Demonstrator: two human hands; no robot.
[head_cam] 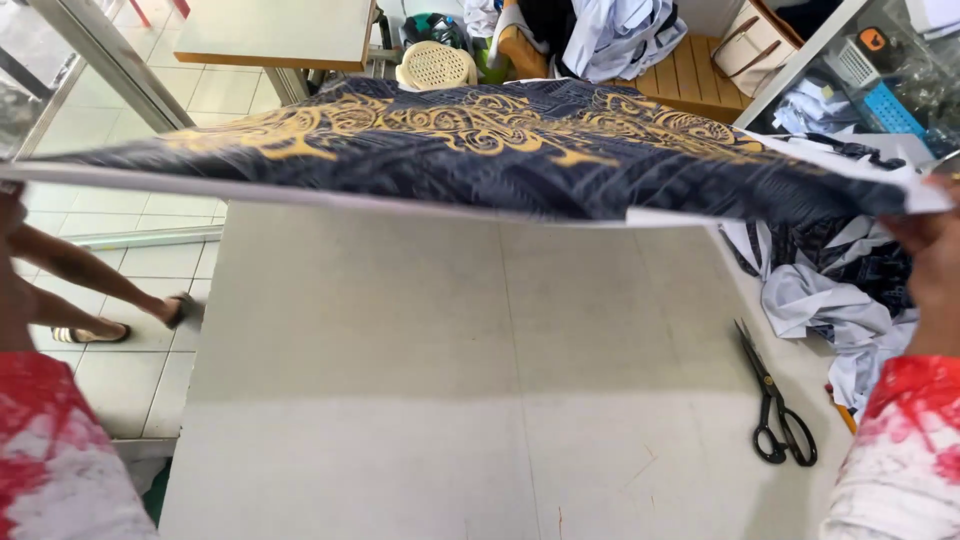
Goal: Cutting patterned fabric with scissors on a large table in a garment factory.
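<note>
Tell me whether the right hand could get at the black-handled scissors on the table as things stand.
Probably not right now: the right hand is gripping the edge of the dark blue and gold patterned cloth, held up and spread. The black-handled scissors lie uncovered on the grey table just below it, so the path looks free once it lets go.

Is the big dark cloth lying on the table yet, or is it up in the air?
Up in the air. The cloth is spread wide, so the opening out looks done. The left hand and right hand hold its two ends above the table. Laying it flat is left. Scissors lie untouched.
</note>
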